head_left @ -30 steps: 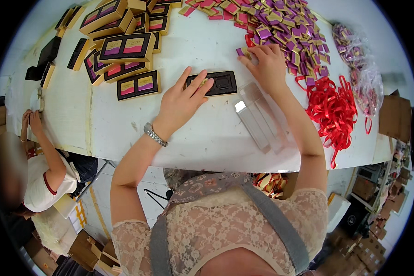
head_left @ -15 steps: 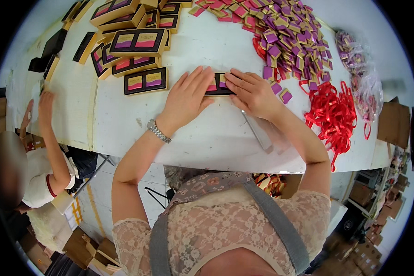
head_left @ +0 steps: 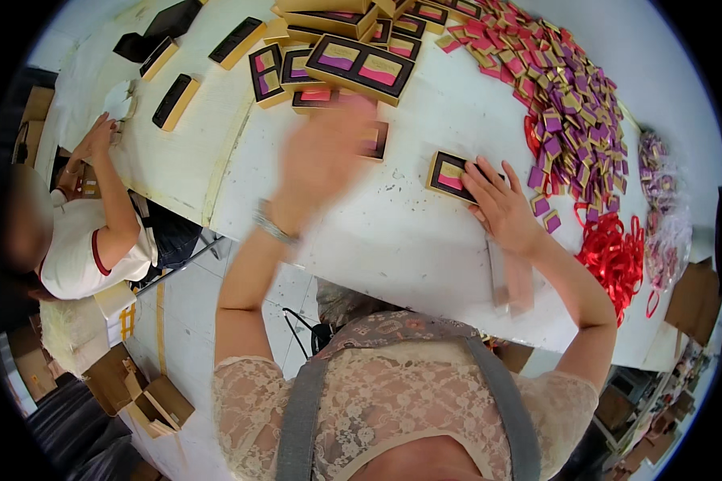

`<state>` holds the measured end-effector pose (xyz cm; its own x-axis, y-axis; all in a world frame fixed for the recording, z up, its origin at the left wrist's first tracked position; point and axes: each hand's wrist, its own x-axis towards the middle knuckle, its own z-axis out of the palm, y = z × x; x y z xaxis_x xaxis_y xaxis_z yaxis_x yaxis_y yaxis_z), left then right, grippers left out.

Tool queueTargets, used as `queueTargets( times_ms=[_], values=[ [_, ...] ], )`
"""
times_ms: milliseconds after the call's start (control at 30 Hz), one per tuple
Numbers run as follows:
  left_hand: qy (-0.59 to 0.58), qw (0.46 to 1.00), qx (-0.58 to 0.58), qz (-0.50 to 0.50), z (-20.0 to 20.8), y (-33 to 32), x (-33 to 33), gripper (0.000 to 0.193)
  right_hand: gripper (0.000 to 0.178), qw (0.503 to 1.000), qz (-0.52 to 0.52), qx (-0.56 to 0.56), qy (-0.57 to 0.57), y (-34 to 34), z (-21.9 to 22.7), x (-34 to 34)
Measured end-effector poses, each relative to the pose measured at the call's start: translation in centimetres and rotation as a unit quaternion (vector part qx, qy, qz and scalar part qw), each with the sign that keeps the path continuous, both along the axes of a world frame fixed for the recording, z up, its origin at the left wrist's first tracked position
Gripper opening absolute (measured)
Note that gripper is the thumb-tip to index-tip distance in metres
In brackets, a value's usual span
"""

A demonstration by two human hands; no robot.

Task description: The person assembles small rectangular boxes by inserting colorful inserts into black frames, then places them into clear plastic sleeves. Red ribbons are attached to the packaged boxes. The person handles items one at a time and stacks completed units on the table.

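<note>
In front of me lies a shallow gold-edged black box with a pink-and-gold square piece in its left part. My right hand rests over its right end, fingers stretched out and spread, with the thumb by its near side; that end is hidden. My left hand is smeared by motion, raised at the near side of the stacked boxes, so its fingers cannot be made out. Partly behind it sits another filled box. The stack's top box holds one purple and one pink square piece.
Small pink, purple and gold squares are heaped at the far right, beside red ribbons and plastic-bagged pieces. Narrow black-and-gold boxes lie at the far left. Another person works there. A pale strip lies near the front edge.
The view has shifted, so the table's contents appear displaced. My left hand has left the box and moved left toward the stack. My right hand stays at the box, its fingers now spread.
</note>
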<state>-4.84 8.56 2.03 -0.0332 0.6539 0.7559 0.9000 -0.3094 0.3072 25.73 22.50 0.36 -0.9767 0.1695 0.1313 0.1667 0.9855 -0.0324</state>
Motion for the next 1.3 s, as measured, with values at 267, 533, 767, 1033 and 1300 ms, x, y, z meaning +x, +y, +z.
queueTargets(
  times_ms=[267, 533, 767, 1033, 1300],
  values=[
    [0.115, 0.747, -0.392, 0.525, -6.3, -9.1, -30.3, 0.065, 0.048, 0.98, -0.025, -0.109, 0.166, 2.9, -0.8, -4.1],
    [0.144, 0.753, -0.43, 0.477, -3.3, -12.7, -8.7, 0.061, 0.048, 0.916, -0.243, -0.121, 0.296, 9.9, -4.6, -14.2],
    [0.02, 0.91, -0.41, -0.064, -0.1, -8.2, 9.6, 0.066, 0.037, 0.937, -0.301, 0.026, 0.177, 16.8, -4.9, -9.1],
    [-0.123, 0.935, -0.319, -0.092, -2.7, 5.7, 10.7, 0.086, 0.024, 0.909, -0.2, -0.201, 0.306, 5.4, 0.3, -1.7],
    [0.013, 0.973, -0.215, -0.085, -4.5, 5.7, 11.5, 0.075, 0.041, 0.989, -0.018, 0.074, 0.127, -0.7, -0.4, -0.7]
  ],
)
